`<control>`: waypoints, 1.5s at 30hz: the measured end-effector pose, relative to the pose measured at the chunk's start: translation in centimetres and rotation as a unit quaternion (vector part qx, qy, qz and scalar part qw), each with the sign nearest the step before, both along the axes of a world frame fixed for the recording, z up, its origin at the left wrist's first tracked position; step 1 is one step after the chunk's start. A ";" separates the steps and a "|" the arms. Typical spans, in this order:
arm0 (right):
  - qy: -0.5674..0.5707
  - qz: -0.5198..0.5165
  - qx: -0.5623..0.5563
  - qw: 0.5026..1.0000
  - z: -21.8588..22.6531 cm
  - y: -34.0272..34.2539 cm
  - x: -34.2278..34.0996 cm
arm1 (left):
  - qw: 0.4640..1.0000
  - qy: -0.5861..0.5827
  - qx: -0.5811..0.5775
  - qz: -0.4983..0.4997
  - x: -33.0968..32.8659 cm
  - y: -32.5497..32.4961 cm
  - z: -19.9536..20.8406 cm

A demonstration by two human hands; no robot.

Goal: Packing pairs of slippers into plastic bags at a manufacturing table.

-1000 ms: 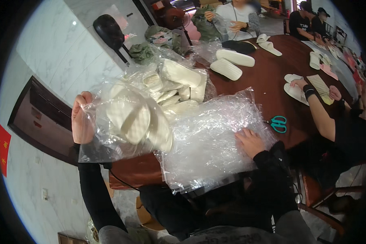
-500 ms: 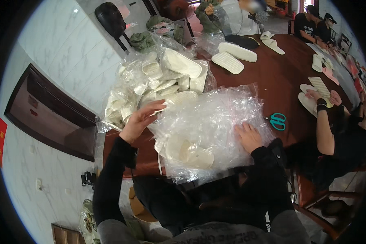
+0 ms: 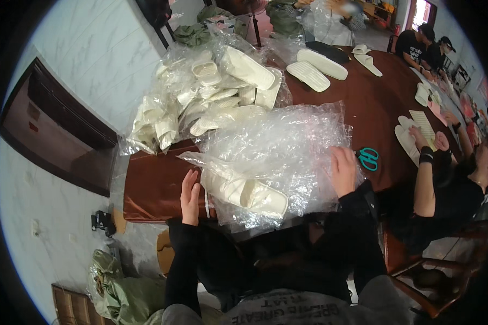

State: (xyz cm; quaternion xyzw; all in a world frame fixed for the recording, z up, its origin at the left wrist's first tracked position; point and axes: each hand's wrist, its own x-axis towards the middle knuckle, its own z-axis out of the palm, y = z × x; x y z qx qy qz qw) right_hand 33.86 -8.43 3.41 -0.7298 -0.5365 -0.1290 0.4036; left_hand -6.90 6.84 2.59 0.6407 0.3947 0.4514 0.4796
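A cream slide slipper [image 3: 268, 200] in a clear plastic bag lies at the near left of a stack of clear plastic bags [image 3: 287, 135], close to the table's front edge. My left hand [image 3: 190, 197] is just left of the slipper, fingers stretched out and nothing in them. At the right side of the stack, my right hand [image 3: 344, 170] rests against the plastic with its fingers extended. Teal-handled scissors [image 3: 368, 159] lie just beyond that hand; their blades are hardly visible.
A heap of bagged cream slippers [image 3: 206, 92] stands at the far left of the brown table [image 3: 157, 187]. Loose cream slippers [image 3: 322, 65] lie at the back. On the right, a person's hand [image 3: 417, 138] touches a slipper. A green sack [image 3: 130, 298] sits on the floor.
My left hand has come from beside the heap down toward the front edge. The bagged slipper lies more exposed on top of the bags. My right hand has shifted to their right side.
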 end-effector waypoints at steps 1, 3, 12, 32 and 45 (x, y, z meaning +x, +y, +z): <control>-0.009 0.003 -0.003 1.000 1.6 -0.6 -0.8 | 1.000 -0.014 -0.001 -0.009 0.3 0.6 -1.0; 0.147 0.051 0.034 0.987 2.6 -2.2 -3.5 | 0.999 -0.002 0.035 0.000 0.1 1.5 -3.2; 0.296 0.134 -0.208 0.923 -0.3 -2.7 -8.4 | 0.990 0.086 0.060 0.096 1.2 2.6 -5.9; 0.180 0.184 -0.438 0.862 -2.4 1.1 -12.4 | 0.988 -0.123 -0.078 0.044 2.1 2.6 -4.4; 0.538 0.242 -0.315 0.743 -1.9 0.4 -12.6 | 0.969 -0.207 -0.123 -0.047 2.2 1.7 -2.4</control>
